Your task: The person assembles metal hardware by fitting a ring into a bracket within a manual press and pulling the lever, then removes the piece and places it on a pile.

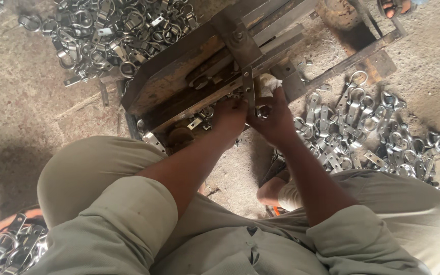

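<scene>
Step in hand, judged: seating a part in the rusty steel jig (179, 81). Left hand (230, 116) at the jig's front edge, fingers curled under; can't tell what they grip. Right hand (276, 119) pinches a small metal ring fitting (262, 111) against the upright flat bar (249, 89), white rag (268, 84) just behind. Next move likely needs the fitting lined up square w/ the bar. Loose fittings heaped at 11 o'clock (108, 35) and 3 o'clock (362, 137). No pkgs, labels or signs visible.

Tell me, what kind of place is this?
Probably a small metal workshop. Heaps of shiny metal ring clips lie on the concrete floor, and both hands work at a rusty steel jig.
</scene>
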